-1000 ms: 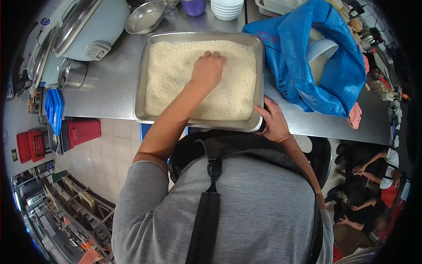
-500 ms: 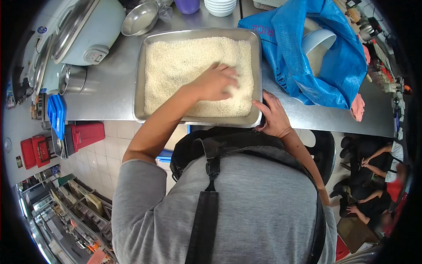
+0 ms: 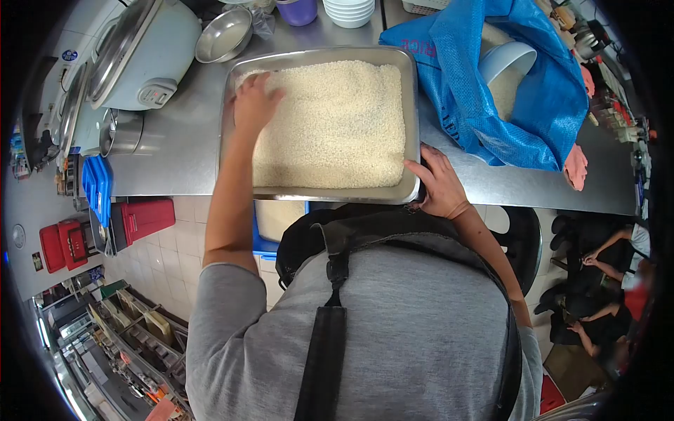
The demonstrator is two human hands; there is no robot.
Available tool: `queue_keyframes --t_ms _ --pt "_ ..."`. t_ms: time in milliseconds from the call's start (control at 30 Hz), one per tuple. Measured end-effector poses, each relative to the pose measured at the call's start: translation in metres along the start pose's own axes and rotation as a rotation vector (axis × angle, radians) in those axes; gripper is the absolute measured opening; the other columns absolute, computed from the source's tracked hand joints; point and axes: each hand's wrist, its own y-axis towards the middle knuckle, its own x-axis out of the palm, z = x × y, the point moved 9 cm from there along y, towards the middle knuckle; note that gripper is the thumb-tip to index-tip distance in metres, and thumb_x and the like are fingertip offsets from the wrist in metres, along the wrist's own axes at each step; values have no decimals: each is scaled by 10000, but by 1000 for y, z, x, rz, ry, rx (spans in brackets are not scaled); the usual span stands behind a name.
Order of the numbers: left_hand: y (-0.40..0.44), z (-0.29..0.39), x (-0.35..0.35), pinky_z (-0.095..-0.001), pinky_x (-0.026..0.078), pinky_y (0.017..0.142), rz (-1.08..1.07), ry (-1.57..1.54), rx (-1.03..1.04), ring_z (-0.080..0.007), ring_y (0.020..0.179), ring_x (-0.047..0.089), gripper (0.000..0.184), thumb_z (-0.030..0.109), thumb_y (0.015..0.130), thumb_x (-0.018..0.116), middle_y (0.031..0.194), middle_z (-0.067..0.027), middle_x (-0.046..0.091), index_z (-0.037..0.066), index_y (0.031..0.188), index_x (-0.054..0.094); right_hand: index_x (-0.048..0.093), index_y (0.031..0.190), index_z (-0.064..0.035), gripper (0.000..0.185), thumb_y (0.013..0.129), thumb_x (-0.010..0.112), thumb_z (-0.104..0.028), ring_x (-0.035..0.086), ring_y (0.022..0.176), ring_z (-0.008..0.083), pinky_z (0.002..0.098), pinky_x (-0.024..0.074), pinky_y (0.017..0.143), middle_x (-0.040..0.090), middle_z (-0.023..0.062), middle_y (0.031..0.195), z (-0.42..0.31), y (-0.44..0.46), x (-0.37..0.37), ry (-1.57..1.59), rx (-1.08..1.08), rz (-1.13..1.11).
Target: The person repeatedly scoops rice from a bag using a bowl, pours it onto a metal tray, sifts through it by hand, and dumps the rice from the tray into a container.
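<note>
A rectangular metal tray (image 3: 319,193) stands at the table's front edge, filled with a layer of pale rice grains (image 3: 330,126). My left hand (image 3: 256,105) lies on the rice near the tray's far left corner, fingers spread and their tips partly in the grains. At the near right corner, my right hand (image 3: 444,186) grips the tray's rim, thumb on the edge and fingers along the outer side.
Right of the tray slumps an open blue rice sack (image 3: 449,84) with a white bowl (image 3: 507,59) inside. A rice cooker (image 3: 151,59), a metal bowl (image 3: 225,35) and stacked white bowls (image 3: 349,10) stand beyond. Below the table is a blue-rimmed container (image 3: 265,245). People sit at right.
My left hand has moved left across the rice, from right of the middle to the far left corner. The rice surface has shifted. My right hand stays at the rim.
</note>
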Motion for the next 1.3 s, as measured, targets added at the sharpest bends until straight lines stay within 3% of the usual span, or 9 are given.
queue_keyframes --t_ms 133,200,400,500,700,900,1133,1233,1300 --pt "8 41 45 -628 358 1030 16 -74 -77 -428 1299 427 676 598 855 629 1409 -205 475 167 1367 537 468 1377 -183 1005 469 897 -210 407 1318 421 509 318 1135 403 217 1413 1 0 1 -14 17 -18" --pt "0 88 47 -658 328 1045 -49 -100 -1 -432 1336 388 663 571 856 638 1434 -198 447 155 1362 538 469 1377 -178 1010 467 905 -229 406 1319 422 508 316 1136 406 221 1409 1 -1 3 -14 24 -27" --pt "-58 176 34 -596 308 1093 -203 -279 580 -357 1360 389 500 383 835 713 1416 -119 497 213 1292 601 468 1374 -161 1007 473 906 -254 401 1321 423 504 316 1134 415 230 1393 2 -1 4 -36 10 -34" --pt "-55 152 20 -565 306 1102 -198 -177 587 -331 1347 410 450 255 818 725 1403 -76 515 230 1255 618 468 1371 -156 997 479 902 -252 403 1313 429 501 320 1130 419 233 1387 1 -1 4 -33 1 -21" --pt "-53 35 -8 -500 385 1079 -173 -34 207 -352 1246 513 411 209 853 647 1363 -124 536 211 1262 608 473 1361 -147 972 489 895 -235 409 1299 436 500 329 1117 428 232 1371 -3 1 0 -32 -5 -6" --pt "-104 55 -14 -493 416 1036 -185 -106 132 -421 1167 535 391 219 856 636 1296 -165 567 157 1241 620 473 1361 -141 963 496 889 -219 409 1299 436 501 330 1113 435 232 1360 -2 0 1 -35 -14 -1" --pt "-115 142 -35 -397 499 915 -205 -409 332 -315 1030 630 280 123 854 670 1132 -158 664 70 1129 669 465 1367 -132 975 499 899 -231 409 1293 449 512 329 1101 429 237 1373 -2 0 2 -37 -19 -3" --pt "-97 97 -39 -340 510 872 -322 -471 -5 -257 995 637 267 28 834 663 1093 -151 678 65 1098 682 464 1371 -142 972 508 899 -245 405 1302 442 508 322 1112 427 231 1380 -2 -1 4 -43 -12 2" --pt "-93 64 -47 -313 510 855 -247 -603 -18 -222 985 636 301 -46 802 656 1136 -120 670 72 1076 692 450 1383 -147 986 514 903 -256 405 1302 443 510 324 1110 423 228 1388 -3 0 4 -49 -18 7"
